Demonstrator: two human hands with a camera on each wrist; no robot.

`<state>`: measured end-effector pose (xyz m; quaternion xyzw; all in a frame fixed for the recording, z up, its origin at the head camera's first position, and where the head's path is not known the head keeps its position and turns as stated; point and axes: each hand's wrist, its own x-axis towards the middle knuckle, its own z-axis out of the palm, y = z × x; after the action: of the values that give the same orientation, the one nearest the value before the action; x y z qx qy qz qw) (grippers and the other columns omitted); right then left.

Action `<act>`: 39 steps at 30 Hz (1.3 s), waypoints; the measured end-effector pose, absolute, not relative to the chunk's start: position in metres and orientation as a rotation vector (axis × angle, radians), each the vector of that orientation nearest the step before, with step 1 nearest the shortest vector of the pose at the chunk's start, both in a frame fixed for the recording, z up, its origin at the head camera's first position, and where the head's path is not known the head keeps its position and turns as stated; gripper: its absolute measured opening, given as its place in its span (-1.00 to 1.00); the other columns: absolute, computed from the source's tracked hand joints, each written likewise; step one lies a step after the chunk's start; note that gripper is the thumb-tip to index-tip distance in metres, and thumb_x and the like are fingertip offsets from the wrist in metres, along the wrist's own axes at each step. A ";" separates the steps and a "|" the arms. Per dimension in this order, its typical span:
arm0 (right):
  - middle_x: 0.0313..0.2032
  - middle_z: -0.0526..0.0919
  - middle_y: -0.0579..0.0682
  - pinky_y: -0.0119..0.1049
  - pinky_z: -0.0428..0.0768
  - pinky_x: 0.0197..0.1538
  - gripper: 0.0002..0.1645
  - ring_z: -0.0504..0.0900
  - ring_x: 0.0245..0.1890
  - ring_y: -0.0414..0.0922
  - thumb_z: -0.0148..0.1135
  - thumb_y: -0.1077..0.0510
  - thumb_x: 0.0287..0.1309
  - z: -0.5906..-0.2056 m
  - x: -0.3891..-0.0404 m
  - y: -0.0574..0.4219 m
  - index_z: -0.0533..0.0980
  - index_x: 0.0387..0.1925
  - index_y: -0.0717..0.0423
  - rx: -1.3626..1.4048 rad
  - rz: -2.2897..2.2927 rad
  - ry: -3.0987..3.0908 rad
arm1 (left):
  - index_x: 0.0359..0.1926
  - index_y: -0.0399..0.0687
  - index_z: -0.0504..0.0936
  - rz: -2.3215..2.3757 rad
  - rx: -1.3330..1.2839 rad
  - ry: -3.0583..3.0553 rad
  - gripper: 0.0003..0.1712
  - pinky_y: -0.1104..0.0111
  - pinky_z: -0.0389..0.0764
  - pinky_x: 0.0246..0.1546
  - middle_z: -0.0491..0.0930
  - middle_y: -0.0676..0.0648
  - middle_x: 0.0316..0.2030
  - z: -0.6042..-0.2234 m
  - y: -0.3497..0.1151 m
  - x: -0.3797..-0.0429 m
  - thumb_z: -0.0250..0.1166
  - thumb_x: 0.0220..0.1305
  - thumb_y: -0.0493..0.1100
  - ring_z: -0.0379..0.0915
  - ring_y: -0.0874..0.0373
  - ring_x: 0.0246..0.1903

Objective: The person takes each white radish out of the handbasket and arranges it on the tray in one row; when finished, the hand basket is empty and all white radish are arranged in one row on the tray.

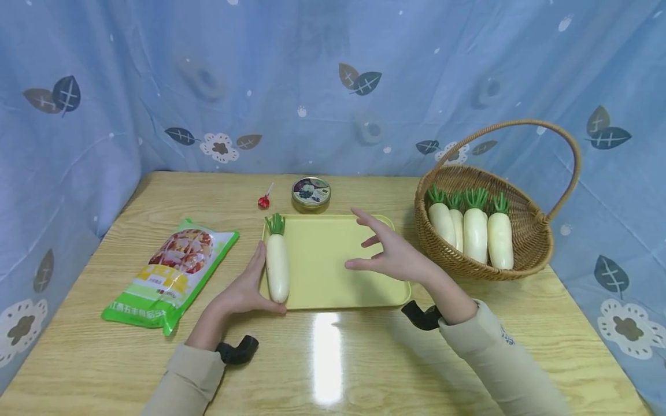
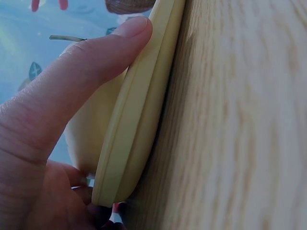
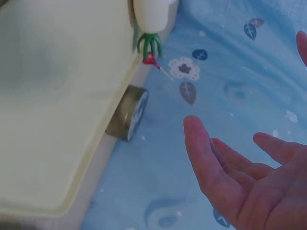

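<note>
A yellow tray (image 1: pixel 338 300) lies flat in the middle of the table, with a white radish (image 1: pixel 277 268) with green tops along its left side. My left hand (image 1: pixel 244 292) touches the tray's front left corner, its thumb along the front rim and its fingers along the left side. In the left wrist view the thumb (image 2: pixel 91 62) lies against the rim (image 2: pixel 127 139), while the other fingers are partly hidden. Over the tray's right part hovers my right hand (image 1: pixel 387 248), fingers spread and holding nothing. The right wrist view also shows this hand (image 3: pixel 254 191) apart from the tray.
At the right stands a wicker basket (image 1: pixel 538 251) with a tall handle and several white radishes (image 1: pixel 475 231) inside. A green and white food bag (image 1: pixel 174 274) lies left of the tray. Behind the tray are a round tin (image 1: pixel 310 195) and a red lollipop (image 1: pixel 263 201).
</note>
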<state>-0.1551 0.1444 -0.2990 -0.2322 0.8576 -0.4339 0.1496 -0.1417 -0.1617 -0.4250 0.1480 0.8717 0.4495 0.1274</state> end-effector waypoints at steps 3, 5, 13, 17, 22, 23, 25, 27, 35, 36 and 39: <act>0.32 0.08 0.00 -0.19 0.54 -0.08 0.10 0.41 0.04 0.00 0.36 -0.07 -0.04 -0.296 -0.155 0.151 -0.11 0.40 -0.31 -0.664 -1.234 2.480 | 0.36 -0.15 -0.56 1.309 0.424 2.533 0.67 -0.04 -0.21 0.27 -0.58 -0.20 0.37 -0.425 -0.162 -0.142 0.60 -0.44 0.06 -0.57 -0.10 0.34; 0.31 0.10 0.01 -0.18 0.54 -0.08 0.10 0.41 0.04 0.00 0.37 -0.08 -0.05 -0.295 -0.156 0.156 -0.11 0.40 -0.30 -0.662 -1.228 2.497 | 0.36 -0.16 -0.56 1.313 0.422 2.532 0.67 -0.04 -0.22 0.27 -0.59 -0.20 0.37 -0.424 -0.162 -0.142 0.60 -0.44 0.06 -0.57 -0.11 0.34; 0.32 0.10 0.04 -0.16 0.54 -0.07 0.11 0.40 0.04 0.02 0.38 -0.03 -0.05 -0.291 -0.156 0.180 -0.11 0.40 -0.29 -0.630 -1.235 2.541 | 0.36 -0.15 -0.57 1.313 0.440 2.529 0.67 -0.03 -0.23 0.28 -0.60 -0.20 0.36 -0.424 -0.160 -0.142 0.60 -0.43 0.07 -0.58 -0.10 0.34; 0.32 0.10 0.07 -0.11 0.53 -0.06 0.10 0.39 0.06 0.06 0.37 -0.01 -0.04 -0.290 -0.157 0.190 -0.11 0.40 -0.28 -0.615 -1.237 2.568 | 0.36 -0.15 -0.56 1.315 0.448 2.528 0.65 -0.03 -0.23 0.28 -0.59 -0.21 0.37 -0.423 -0.161 -0.143 0.59 -0.40 0.05 -0.59 -0.09 0.34; 0.33 0.06 0.11 -0.05 0.53 -0.04 0.08 0.35 0.12 0.13 0.35 0.03 0.00 -0.286 -0.158 0.201 -0.12 0.41 -0.26 -0.608 -1.259 2.585 | 0.36 -0.14 -0.57 1.337 0.439 2.505 0.64 -0.04 -0.26 0.28 -0.60 -0.19 0.37 -0.423 -0.161 -0.143 0.59 -0.38 0.03 -0.60 -0.09 0.34; 0.33 0.05 0.12 -0.05 0.53 -0.04 0.08 0.35 0.12 0.13 0.34 0.04 0.01 -0.286 -0.158 0.203 -0.13 0.41 -0.27 -0.606 -1.259 2.588 | 0.36 -0.14 -0.57 1.342 0.436 2.500 0.64 -0.04 -0.26 0.28 -0.60 -0.19 0.36 -0.424 -0.161 -0.143 0.59 -0.38 0.03 -0.60 -0.09 0.34; 0.33 0.04 0.14 -0.04 0.53 -0.05 0.09 0.33 0.12 0.15 0.33 0.04 0.02 -0.285 -0.158 0.208 -0.16 0.41 -0.27 -0.605 -1.247 2.601 | 0.36 -0.14 -0.57 1.349 0.429 2.494 0.64 -0.04 -0.27 0.28 -0.59 -0.19 0.37 -0.424 -0.162 -0.142 0.59 -0.38 0.02 -0.60 -0.10 0.34; 0.33 0.03 0.14 -0.03 0.53 -0.05 0.10 0.33 0.12 0.15 0.32 0.04 0.03 -0.285 -0.158 0.213 -0.18 0.41 -0.27 -0.598 -1.235 2.616 | 0.36 -0.15 -0.57 1.350 0.424 2.492 0.64 -0.05 -0.27 0.27 -0.60 -0.20 0.36 -0.425 -0.162 -0.142 0.59 -0.38 0.02 -0.60 -0.11 0.34; 0.33 0.03 0.21 0.09 0.47 -0.03 0.07 0.28 0.14 0.22 0.29 0.08 0.07 -0.284 -0.156 0.229 -0.19 0.41 -0.25 -0.594 -1.248 2.647 | 0.36 -0.16 -0.57 1.369 0.426 2.494 0.64 -0.08 -0.26 0.27 -0.58 -0.22 0.37 -0.425 -0.164 -0.141 0.60 -0.38 0.00 -0.60 -0.11 0.34; 0.33 0.03 0.20 0.09 0.47 -0.03 0.07 0.27 0.14 0.22 0.29 0.09 0.07 -0.284 -0.156 0.231 -0.19 0.41 -0.26 -0.593 -1.251 2.648 | 0.36 -0.16 -0.57 1.373 0.428 2.492 0.64 -0.08 -0.26 0.27 -0.58 -0.22 0.37 -0.425 -0.164 -0.141 0.60 -0.39 0.00 -0.60 -0.10 0.34; 0.33 0.03 0.19 0.10 0.47 -0.04 0.06 0.26 0.15 0.22 0.28 0.09 0.08 -0.284 -0.154 0.235 -0.19 0.41 -0.29 -0.597 -1.246 2.657 | 0.36 -0.15 -0.58 1.389 0.431 2.485 0.66 -0.07 -0.27 0.27 -0.58 -0.22 0.37 -0.425 -0.163 -0.142 0.60 -0.41 -0.01 -0.60 -0.10 0.34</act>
<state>-0.1542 0.2348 -0.2840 -0.1989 0.8849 -0.4147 0.0732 -0.1422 -0.1631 -0.4254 0.1484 0.8557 0.4783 0.1306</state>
